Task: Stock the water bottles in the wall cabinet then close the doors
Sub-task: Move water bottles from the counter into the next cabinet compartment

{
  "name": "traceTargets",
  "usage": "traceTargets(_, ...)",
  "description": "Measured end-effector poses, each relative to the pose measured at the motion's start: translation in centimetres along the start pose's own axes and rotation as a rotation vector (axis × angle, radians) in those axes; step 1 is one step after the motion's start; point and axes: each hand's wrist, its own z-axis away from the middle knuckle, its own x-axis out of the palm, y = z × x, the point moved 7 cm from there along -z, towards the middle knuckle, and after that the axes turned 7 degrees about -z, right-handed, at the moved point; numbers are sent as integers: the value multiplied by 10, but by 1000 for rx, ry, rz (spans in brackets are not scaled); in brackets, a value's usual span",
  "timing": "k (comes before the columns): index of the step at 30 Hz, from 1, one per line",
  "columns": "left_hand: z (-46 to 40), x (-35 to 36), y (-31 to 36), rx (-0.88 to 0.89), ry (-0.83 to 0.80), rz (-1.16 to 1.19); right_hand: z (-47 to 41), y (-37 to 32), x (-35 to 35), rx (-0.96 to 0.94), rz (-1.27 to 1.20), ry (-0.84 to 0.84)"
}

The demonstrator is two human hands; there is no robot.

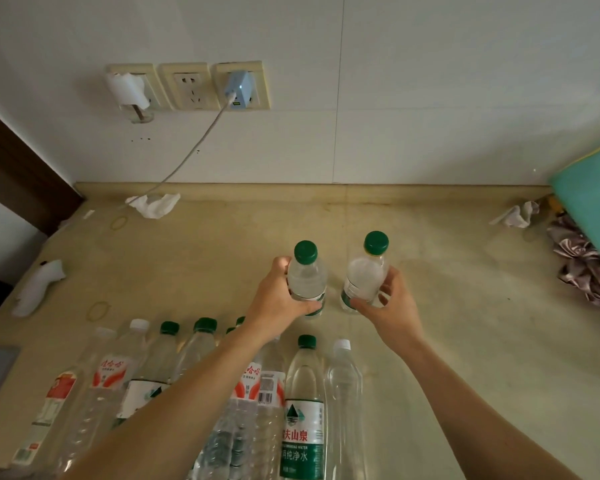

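Green-label bottle (303, 410), bottom centre of frame: "夫山泉" in red, first character cut off, small "DRINKING WATER", then "纯净水" in white. Red-label bottle (109, 375), lower left: "哇哈哈". Second red-label bottle (251, 379), centre bottom: "哈哈" visible, plus unreadable barcode.

Home kitchen — countertop (430, 271), tiled wall (395, 81)

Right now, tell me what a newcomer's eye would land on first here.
First, the two hands at centre: the left hand and the right hand each grip a small green-capped water bottle upright over the beige counter. Next, the row of larger bottles along the near edge. Then the blue charger plugged into the wall socket, upper left.
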Motion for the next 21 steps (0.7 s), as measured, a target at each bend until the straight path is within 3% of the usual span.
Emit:
traceTargets(11,13,-20,16,46,116,206,19,-49,2,-70,-174,99)
traceTargets(21,61,-135,171,487,192,488,93,-235,-45,-424,-274,203)
